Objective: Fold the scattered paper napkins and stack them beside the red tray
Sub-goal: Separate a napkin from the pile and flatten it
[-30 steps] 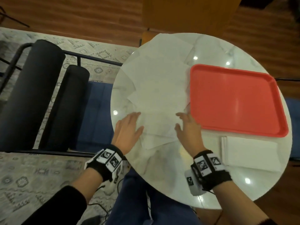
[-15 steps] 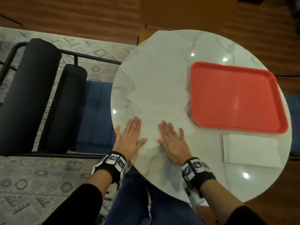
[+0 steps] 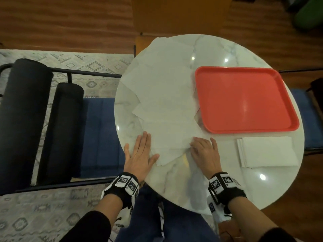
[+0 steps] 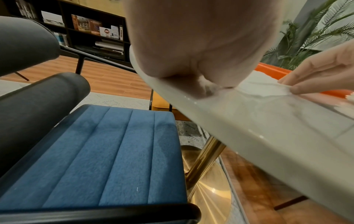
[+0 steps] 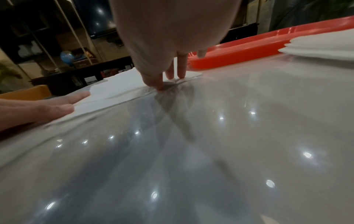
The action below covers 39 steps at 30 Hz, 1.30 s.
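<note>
Several unfolded white napkins (image 3: 166,95) lie overlapping on the left half of the round marble table (image 3: 174,186). The nearest napkin (image 3: 173,145) sits between my hands. My left hand (image 3: 140,154) lies flat with straight fingers on its left edge. My right hand (image 3: 204,151) is at its right corner, fingers curled, thumb and fingers pinching the wrinkled paper (image 4: 285,89). The red tray (image 3: 244,100) is empty, on the right. A stack of folded napkins (image 3: 267,152) lies just in front of the tray, right of my right hand.
A blue chair seat (image 3: 99,133) with black bolsters (image 3: 22,119) stands close against the table's left edge. Another blue seat (image 3: 312,119) shows at the right. An orange chair (image 3: 181,16) is beyond the table. A gold pedestal (image 4: 203,163) holds the table up.
My right hand slid rightward from lying flat on the napkin's middle to its right corner, and its fingers curled onto the paper. My left hand stayed flat on the left edge.
</note>
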Available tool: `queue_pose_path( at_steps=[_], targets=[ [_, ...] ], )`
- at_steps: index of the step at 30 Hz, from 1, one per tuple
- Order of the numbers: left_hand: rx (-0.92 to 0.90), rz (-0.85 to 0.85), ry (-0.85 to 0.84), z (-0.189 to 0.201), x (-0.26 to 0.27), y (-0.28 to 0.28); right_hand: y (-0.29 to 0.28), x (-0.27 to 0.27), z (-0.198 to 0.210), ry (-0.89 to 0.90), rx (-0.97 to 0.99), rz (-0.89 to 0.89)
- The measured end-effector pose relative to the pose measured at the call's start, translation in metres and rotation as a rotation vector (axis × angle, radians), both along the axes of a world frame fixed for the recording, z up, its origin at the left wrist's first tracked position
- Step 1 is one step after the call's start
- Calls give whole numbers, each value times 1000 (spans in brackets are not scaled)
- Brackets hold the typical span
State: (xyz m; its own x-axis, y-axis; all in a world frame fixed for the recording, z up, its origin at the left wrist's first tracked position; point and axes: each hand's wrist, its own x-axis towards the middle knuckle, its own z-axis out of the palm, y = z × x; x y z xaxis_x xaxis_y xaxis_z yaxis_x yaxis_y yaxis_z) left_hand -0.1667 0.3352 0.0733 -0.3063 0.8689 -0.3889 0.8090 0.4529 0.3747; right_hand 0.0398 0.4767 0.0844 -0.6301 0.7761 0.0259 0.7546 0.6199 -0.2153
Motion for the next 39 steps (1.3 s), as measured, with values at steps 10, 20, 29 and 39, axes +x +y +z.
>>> queue_pose_path(
  at_steps=[10,20,29,39],
  targets=[
    [28,-27,97,41,10,34,11,-2,17,155,-134,-10],
    [183,-122,-387,123,45,95,27,42,135,642,-602,-233],
    [176,-79,-753,144,122,131,70,173,134,834,-921,-547],
    [8,275,-452,83,95,25,128,280,73,903,-957,-945]
  ],
)
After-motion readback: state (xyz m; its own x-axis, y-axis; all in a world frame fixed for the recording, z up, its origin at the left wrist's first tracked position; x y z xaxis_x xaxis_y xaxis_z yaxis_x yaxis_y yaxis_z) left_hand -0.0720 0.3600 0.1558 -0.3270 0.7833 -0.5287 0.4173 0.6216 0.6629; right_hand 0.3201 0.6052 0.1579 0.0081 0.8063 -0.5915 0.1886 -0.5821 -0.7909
